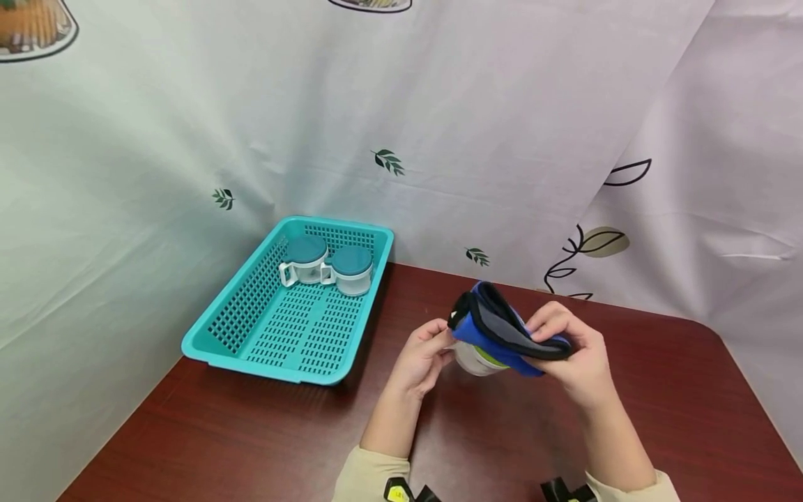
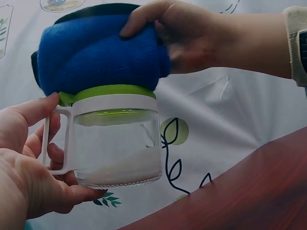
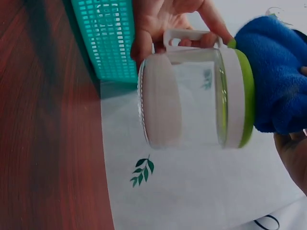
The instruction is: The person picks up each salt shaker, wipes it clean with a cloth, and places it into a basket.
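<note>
My left hand (image 1: pixel 426 355) grips the white handle of a clear glass seasoning jar (image 2: pixel 117 148) with a green lid (image 2: pixel 112 91). Some whitish contents lie in the bottom of the jar, which is held up off the table. In my right hand (image 1: pixel 574 352) is a folded blue and grey cloth (image 1: pixel 495 328) with black edging, pinched between thumb and fingers. The cloth lies against the top of the lid, as both wrist views show. From the head view, the cloth hides most of the jar.
A turquoise plastic basket (image 1: pixel 282 376) stands at the left on the dark red table (image 1: pixel 251 432). Inside its far end are two jars with teal lids, one jar (image 1: pixel 307 258) beside another jar (image 1: pixel 353 270). A white printed curtain (image 1: pixel 439 139) hangs behind the table.
</note>
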Demonstrator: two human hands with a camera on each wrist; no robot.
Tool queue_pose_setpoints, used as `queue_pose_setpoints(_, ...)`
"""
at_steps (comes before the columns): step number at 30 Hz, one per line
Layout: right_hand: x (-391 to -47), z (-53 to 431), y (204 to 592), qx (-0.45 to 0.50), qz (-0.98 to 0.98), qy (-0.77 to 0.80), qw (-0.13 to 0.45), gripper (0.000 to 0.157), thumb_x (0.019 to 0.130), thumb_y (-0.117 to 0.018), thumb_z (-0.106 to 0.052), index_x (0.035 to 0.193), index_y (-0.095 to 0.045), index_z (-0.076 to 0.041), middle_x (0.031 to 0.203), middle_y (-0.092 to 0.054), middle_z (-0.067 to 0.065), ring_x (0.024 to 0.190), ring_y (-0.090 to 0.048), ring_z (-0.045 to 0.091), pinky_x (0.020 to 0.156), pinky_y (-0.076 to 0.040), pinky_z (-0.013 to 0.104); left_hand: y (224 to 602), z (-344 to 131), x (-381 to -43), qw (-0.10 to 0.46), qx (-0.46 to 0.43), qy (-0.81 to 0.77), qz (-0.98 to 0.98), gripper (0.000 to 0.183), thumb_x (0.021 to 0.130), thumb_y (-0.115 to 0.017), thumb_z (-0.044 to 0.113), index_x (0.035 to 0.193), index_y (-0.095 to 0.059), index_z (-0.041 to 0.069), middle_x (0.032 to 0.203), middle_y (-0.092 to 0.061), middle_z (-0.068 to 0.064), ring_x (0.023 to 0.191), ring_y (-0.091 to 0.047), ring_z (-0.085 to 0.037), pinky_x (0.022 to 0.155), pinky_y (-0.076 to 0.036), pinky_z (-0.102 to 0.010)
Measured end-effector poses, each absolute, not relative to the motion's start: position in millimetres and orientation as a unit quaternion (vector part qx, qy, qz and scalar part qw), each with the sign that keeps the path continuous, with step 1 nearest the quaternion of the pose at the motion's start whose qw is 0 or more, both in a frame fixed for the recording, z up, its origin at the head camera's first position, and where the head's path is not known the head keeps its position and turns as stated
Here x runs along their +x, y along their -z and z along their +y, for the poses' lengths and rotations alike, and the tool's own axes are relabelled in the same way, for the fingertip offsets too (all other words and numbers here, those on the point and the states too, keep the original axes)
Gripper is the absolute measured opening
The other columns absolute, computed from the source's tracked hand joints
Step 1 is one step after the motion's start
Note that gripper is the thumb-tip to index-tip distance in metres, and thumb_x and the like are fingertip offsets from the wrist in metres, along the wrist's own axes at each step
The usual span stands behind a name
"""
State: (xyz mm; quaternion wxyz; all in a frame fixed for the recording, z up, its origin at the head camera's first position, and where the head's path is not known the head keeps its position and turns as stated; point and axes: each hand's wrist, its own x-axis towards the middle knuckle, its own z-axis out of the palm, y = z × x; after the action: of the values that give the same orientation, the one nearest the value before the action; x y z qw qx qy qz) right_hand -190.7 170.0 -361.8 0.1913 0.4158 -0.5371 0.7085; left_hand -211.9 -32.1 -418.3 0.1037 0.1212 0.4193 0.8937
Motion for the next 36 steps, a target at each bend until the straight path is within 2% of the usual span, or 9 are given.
queue_pose_setpoints(5,-192,184,364,0.428,-0.52,-0.712,0.198,0.018,0.069,-0.067,0.021,0.081,-0.057,0.011,0.091,-0.056,0.017,0.087,-0.055,0.024,0.071,-0.049,0.024,418,-37,-213,0.096,0.12,-0.898,0.413,0.032,0.09,-0.047,-0.004,0.073,-0.063,0.016,0.076,-0.062,0.005,0.072,-0.057,-0.007,0.07,-0.046,-0.027)
queue_pose_setpoints(13,-195,198,360,0.326,-0.513,-0.749,0.265,0.024,0.061,-0.058,0.036,0.077,-0.055,0.018,0.087,-0.058,0.017,0.083,-0.058,0.025,0.069,-0.05,0.024,417,-40,-212,0.102,0.156,-0.89,0.416,0.015,0.087,-0.063,0.008,0.074,-0.065,0.016,0.076,-0.059,0.004,0.075,-0.055,-0.009,0.072,-0.046,-0.028)
queue_pose_setpoints(17,-197,188,358,0.305,-0.538,-0.735,0.278,0.029,0.058,-0.056,0.038,0.076,-0.057,0.015,0.086,-0.058,0.014,0.085,-0.056,0.024,0.071,-0.049,0.022,418,-35,-211,0.115,0.174,-0.877,0.432,0.023,0.089,-0.057,0.003,0.074,-0.064,0.018,0.076,-0.06,0.006,0.075,-0.054,-0.008,0.07,-0.045,-0.025)
queue_pose_setpoints(22,-195,171,358,0.334,-0.568,-0.711,0.247,0.032,0.059,-0.058,0.035,0.078,-0.06,0.01,0.088,-0.058,0.011,0.085,-0.053,0.022,0.07,-0.047,0.022,419,-28,-210,0.109,0.149,-0.882,0.433,0.034,0.088,-0.047,-0.005,0.07,-0.063,0.019,0.073,-0.059,0.007,0.072,-0.054,-0.006,0.066,-0.044,-0.023)
queue_pose_setpoints(28,-189,168,357,0.422,-0.553,-0.695,0.183,0.019,0.07,-0.067,0.02,0.083,-0.059,0.007,0.091,-0.055,0.013,0.085,-0.054,0.022,0.07,-0.049,0.024,420,-32,-214,0.069,0.115,-0.906,0.402,0.037,0.09,-0.046,-0.007,0.07,-0.064,0.018,0.072,-0.06,0.006,0.069,-0.055,-0.005,0.066,-0.046,-0.024)
queue_pose_setpoints(31,-189,174,356,0.429,-0.544,-0.695,0.193,0.017,0.071,-0.068,0.018,0.082,-0.059,0.009,0.091,-0.055,0.015,0.086,-0.054,0.023,0.069,-0.049,0.023,419,-38,-216,0.052,0.118,-0.915,0.382,0.03,0.091,-0.051,-0.003,0.071,-0.065,0.016,0.073,-0.061,0.004,0.069,-0.056,-0.006,0.068,-0.046,-0.025)
queue_pose_setpoints(36,-193,188,355,0.37,-0.545,-0.711,0.246,0.021,0.065,-0.062,0.03,0.078,-0.057,0.014,0.088,-0.057,0.015,0.084,-0.055,0.024,0.068,-0.049,0.022,417,-46,-216,0.058,0.146,-0.911,0.381,0.012,0.084,-0.068,0.01,0.074,-0.066,0.014,0.076,-0.061,0.002,0.074,-0.056,-0.009,0.072,-0.046,-0.027)
